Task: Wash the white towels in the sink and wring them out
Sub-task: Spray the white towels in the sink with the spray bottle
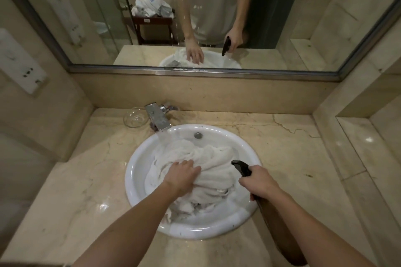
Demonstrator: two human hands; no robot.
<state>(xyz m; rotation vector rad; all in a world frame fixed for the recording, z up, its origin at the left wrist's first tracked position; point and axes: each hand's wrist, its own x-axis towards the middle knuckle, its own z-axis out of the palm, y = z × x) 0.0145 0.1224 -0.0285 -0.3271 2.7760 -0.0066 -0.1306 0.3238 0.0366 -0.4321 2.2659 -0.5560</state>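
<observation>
Crumpled white towels (213, 158) fill the round white sink (138, 171) set in the marble counter. My left hand (181, 174) lies on top of the towels with its fingers spread, pressing down on the cloth. My right hand (258, 181) grips the neck of a dark spray bottle (280, 230); the bottle's black nozzle (239, 165) points over the towels from the sink's right rim. The lower body of the bottle runs back under my right forearm.
A chrome tap (157, 118) stands at the sink's back left, next to a clear glass dish (135, 117). A wide mirror (303, 17) covers the wall behind, reflecting a stool with more towels. Marble walls close in on both sides.
</observation>
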